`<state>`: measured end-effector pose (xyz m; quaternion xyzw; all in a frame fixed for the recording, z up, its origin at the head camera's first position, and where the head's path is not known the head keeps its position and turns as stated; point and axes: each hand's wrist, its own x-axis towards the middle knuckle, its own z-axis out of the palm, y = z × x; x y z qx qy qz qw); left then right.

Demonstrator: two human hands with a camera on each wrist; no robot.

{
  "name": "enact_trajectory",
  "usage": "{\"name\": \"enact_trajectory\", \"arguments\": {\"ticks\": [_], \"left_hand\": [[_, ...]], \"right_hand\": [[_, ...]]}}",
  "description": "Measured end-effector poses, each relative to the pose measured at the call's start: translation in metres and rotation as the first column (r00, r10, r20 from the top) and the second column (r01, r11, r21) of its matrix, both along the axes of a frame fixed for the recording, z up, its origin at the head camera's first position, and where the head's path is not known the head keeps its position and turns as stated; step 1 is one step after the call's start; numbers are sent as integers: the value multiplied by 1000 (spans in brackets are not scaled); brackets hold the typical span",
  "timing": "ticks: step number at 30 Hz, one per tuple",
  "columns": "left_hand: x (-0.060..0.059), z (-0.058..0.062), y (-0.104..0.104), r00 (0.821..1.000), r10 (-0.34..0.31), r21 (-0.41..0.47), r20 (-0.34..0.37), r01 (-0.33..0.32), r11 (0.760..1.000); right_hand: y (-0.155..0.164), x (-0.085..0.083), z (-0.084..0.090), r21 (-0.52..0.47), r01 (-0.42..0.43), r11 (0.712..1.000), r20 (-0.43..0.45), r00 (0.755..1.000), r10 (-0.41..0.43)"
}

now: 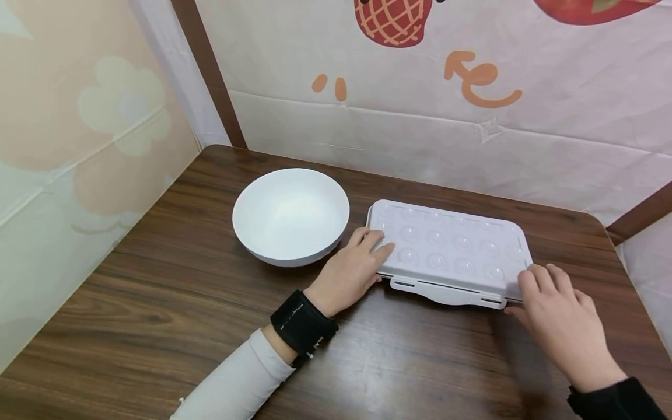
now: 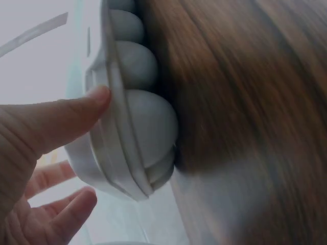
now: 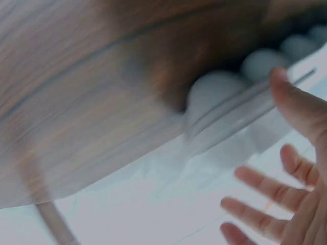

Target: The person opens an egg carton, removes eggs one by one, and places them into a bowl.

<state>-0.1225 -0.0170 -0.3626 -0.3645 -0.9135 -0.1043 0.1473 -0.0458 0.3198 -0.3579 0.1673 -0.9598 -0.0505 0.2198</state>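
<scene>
A white lidded egg box (image 1: 446, 245) lies on the table, its lid down and covered in round bumps. My left hand (image 1: 350, 269) holds its left front corner, fingers over the lid and thumb at the front rim. In the left wrist view the thumb (image 2: 76, 115) presses that rim above rounded egg cups (image 2: 148, 125). My right hand (image 1: 564, 324) grips the right front corner, with fingers bent over the end. The right wrist view is blurred; there the thumb (image 3: 286, 87) is at the rim and the other fingers are spread beside the lid.
A large white bowl (image 1: 291, 216) stands left of the box, close to my left hand. The brown wooden table (image 1: 157, 291) meets printed cloth walls (image 1: 430, 140) at the back and left. A clasp flap (image 1: 446, 293) sticks out along the box's front.
</scene>
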Motion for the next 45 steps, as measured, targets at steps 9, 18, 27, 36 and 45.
{"name": "enact_trajectory", "arguments": {"ticks": [9, 18, 27, 36, 45], "left_hand": [[-5, 8, -3, 999, 20, -23, -40, -21, 1000], [-7, 28, -7, 999, 10, 104, -46, -5, 995], [-21, 58, 1, 997, 63, 310, -52, -43, 950], [-43, 79, 7, 998, 62, 355, -33, -46, 934], [-74, 93, 12, 997, 65, 334, 50, -78, 939]], "right_hand": [[19, -9, 12, -33, 2, 999, 98, 995, 1], [27, -13, 30, -79, -66, 995, -28, 998, 64], [26, -31, 56, -198, 19, 980, 23, 1000, -14], [31, -68, 80, -353, 116, 928, 127, 989, -75], [32, -109, 88, -534, 188, 825, 153, 980, -124]]}}
